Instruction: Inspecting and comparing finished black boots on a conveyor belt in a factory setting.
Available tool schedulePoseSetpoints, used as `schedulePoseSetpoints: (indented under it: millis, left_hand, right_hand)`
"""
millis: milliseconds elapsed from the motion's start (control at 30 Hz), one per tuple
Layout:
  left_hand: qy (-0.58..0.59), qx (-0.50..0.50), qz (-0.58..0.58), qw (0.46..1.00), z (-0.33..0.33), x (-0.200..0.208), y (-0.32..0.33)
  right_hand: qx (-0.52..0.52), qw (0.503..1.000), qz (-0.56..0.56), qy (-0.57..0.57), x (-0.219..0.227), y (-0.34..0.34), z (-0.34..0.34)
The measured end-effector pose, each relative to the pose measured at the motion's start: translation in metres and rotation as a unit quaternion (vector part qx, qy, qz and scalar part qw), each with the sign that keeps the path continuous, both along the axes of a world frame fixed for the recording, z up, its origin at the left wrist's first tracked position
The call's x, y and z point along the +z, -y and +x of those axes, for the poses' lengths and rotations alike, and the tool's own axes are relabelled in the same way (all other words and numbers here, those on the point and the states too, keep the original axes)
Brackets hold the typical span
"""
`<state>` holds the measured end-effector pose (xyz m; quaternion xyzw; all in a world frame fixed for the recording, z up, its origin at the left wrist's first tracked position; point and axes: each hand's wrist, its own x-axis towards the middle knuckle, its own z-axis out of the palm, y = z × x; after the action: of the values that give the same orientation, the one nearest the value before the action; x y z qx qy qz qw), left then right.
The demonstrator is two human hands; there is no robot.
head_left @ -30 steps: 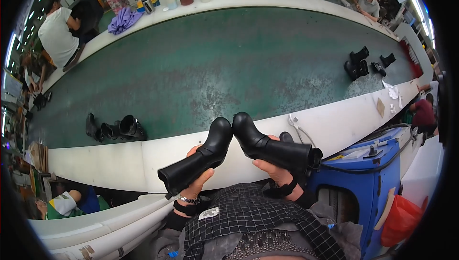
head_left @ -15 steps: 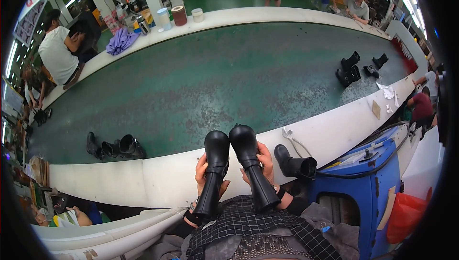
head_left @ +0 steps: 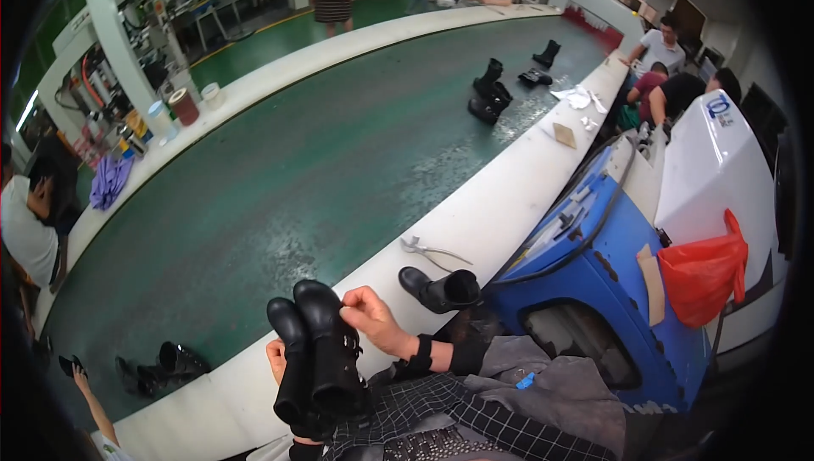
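Two black boots with buckled straps are held side by side in front of me: the left boot (head_left: pixel 289 322) and the right boot (head_left: pixel 319 308), toes away from me. My left hand (head_left: pixel 276 361) wraps round the pair from the left, mostly hidden behind them. Beside the right boot's foot, my right hand (head_left: pixel 378 322) is closed in a pinch, fingertips close against the leather. What the pinch holds, if anything, is too small to make out. Another black boot (head_left: pixel 437 290) lies on the white ledge to the right, with metal pincers (head_left: pixel 434 252) just beyond it.
The green belt (head_left: pixel 254 198) carries several boots (head_left: pixel 165 368) at left and more boots (head_left: pixel 490 92) far right. A co-worker's arm (head_left: pixel 95 402) reaches in at lower left. On my right stands a blue machine (head_left: pixel 585 283) with a red bag (head_left: pixel 699 279). White ledge (head_left: pixel 517 215) borders the belt.
My view has turned to the right. The boots, held one per hand before, are now together in my left hand. My right hand has let go of its hold and pinches beside the right boot.
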<state>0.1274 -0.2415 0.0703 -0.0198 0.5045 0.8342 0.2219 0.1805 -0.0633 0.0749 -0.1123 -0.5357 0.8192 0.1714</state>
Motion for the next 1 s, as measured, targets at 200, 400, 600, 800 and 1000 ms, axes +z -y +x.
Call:
schedulePoseSetpoints:
  millis: [200, 400, 600, 800, 1000]
  left_hand:
    - [0.438, -0.055, 0.457, 0.772, -0.009, -0.030, 0.021]
    - [0.288, -0.069, 0.305, 0.905, -0.008, -0.028, 0.017]
    - [0.168, -0.050, 0.286, 0.942, -0.028, -0.002, 0.023]
    - [0.189, 0.134, 0.279, 0.932, -0.027, 0.001, 0.032]
    - [0.181, 0.158, 0.213, 0.947, -0.015, 0.001, 0.032]
  right_hand:
    - [0.264, 0.916, -0.269, 0.135, -0.006, -0.004, -0.002]
    - [0.251, 0.908, -0.312, 0.122, 0.000, -0.008, -0.002]
    - [0.190, 0.905, -0.378, 0.056, 0.011, -0.022, -0.015]
    - [0.077, 0.947, -0.304, 0.075, 0.018, -0.019, -0.009]
    - [0.056, 0.946, -0.306, 0.096, 0.018, 0.004, -0.005]
